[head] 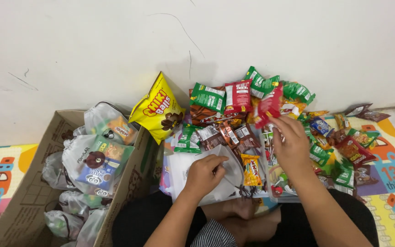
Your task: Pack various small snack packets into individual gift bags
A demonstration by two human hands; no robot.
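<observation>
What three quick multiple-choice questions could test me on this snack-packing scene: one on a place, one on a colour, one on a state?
1. Where is the cardboard box?
A. To the person's left
B. To the person's right
C. On the person's lap

2. What colour is the big puffed bag leaning on the wall?
A. Blue
B. Yellow
C. White

3. What is the right hand doing?
A. Resting flat on the mat
B. Holding a red packet
C. Reaching into the box

Answers:
1 A, the box sits at the left, full of tied clear bags.
2 B, its front is bright yellow.
3 B, its fingers pinch the red packet above the snack pile.
</observation>
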